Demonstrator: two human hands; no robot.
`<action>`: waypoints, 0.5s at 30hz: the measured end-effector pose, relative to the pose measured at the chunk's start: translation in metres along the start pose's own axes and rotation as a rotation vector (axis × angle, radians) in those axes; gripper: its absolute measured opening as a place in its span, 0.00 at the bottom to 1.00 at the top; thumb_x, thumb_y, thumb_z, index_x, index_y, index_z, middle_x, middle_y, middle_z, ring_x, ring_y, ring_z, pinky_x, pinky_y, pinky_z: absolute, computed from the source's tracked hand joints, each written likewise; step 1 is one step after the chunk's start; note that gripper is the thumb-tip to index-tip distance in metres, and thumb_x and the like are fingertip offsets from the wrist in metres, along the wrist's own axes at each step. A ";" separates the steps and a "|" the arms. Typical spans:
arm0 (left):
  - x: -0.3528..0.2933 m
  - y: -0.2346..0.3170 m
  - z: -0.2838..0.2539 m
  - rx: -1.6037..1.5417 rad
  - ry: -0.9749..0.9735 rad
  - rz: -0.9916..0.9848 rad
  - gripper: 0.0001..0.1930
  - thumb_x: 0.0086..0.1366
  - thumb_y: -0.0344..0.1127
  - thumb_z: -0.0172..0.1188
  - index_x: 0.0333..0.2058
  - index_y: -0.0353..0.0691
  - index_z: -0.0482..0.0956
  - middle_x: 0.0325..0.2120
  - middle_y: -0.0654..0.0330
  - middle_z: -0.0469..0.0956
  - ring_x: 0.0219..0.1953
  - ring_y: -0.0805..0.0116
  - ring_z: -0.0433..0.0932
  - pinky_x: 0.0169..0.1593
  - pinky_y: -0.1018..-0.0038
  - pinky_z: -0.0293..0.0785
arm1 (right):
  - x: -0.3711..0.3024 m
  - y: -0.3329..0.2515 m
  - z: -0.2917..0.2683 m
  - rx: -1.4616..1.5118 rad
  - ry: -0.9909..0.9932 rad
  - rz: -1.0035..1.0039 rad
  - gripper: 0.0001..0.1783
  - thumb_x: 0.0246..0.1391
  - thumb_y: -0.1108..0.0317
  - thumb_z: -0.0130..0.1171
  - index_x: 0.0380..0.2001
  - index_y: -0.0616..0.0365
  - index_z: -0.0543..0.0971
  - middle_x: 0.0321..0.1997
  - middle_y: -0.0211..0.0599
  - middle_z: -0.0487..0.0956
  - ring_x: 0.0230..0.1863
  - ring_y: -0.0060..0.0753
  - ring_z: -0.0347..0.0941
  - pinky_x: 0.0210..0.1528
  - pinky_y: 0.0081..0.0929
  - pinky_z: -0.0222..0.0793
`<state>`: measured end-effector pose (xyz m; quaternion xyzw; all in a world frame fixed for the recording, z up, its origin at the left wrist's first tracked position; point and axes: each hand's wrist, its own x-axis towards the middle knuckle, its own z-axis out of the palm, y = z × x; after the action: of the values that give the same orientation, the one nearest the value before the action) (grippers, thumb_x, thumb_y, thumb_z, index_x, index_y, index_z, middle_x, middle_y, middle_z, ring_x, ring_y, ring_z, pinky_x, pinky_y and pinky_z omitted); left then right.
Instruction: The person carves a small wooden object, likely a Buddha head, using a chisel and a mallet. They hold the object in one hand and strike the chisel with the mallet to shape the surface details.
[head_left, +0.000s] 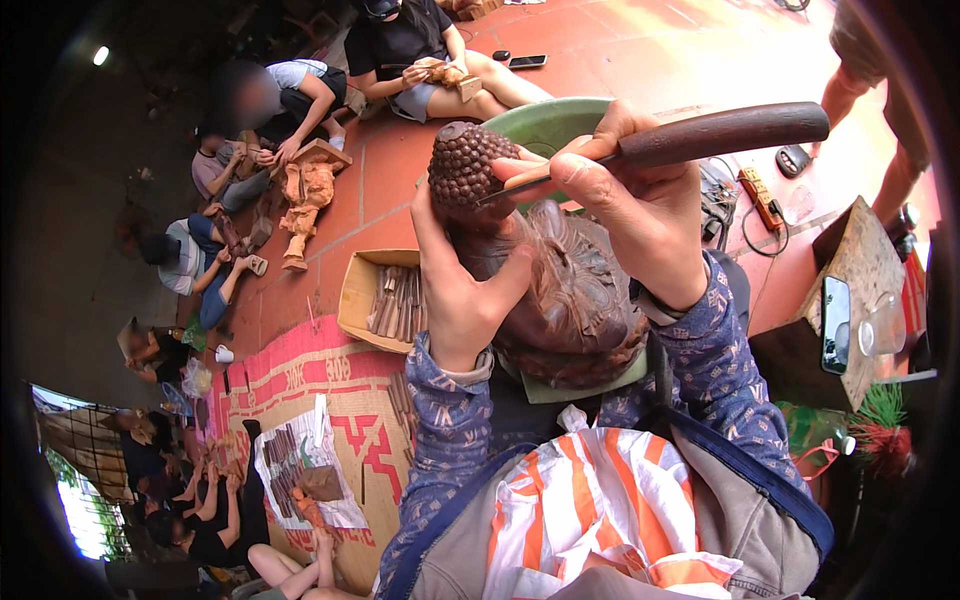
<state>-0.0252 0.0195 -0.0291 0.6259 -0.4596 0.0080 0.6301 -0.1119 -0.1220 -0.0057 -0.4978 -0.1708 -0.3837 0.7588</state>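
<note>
A dark brown carved wooden statue [565, 285] rests in my lap, its knobbed head [468, 165] towards the far side. My left hand [465, 300] grips it around the head and neck, with the thumb across the neck. In my right hand [645, 215] is a carving chisel [725, 135] with a thick dark wooden handle. The thin blade points left, and its tip meets the knobs at the side of the head. Fingers of my right hand lie along the blade close to the head. The statue's face is hidden.
Left of the statue stands a cardboard box [358, 318] of carving tools. A green basin [550, 122] is behind it. To the right are a power strip [762, 197] and a wooden block bearing a phone [836, 325]. Other people sit working at left, near a lighter carved figure [305, 200].
</note>
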 end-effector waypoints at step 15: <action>0.000 0.006 0.001 -0.016 -0.016 -0.029 0.41 0.50 0.24 0.63 0.62 0.34 0.51 0.42 0.58 0.70 0.42 0.71 0.72 0.49 0.74 0.69 | -0.016 0.036 0.026 -0.068 0.251 -0.370 0.07 0.55 0.83 0.55 0.37 0.66 0.70 0.39 0.48 0.80 0.47 0.37 0.78 0.50 0.27 0.74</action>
<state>-0.0291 0.0196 -0.0247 0.6273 -0.4555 -0.0099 0.6315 -0.0920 -0.0849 -0.0265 -0.4318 -0.1505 -0.5806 0.6737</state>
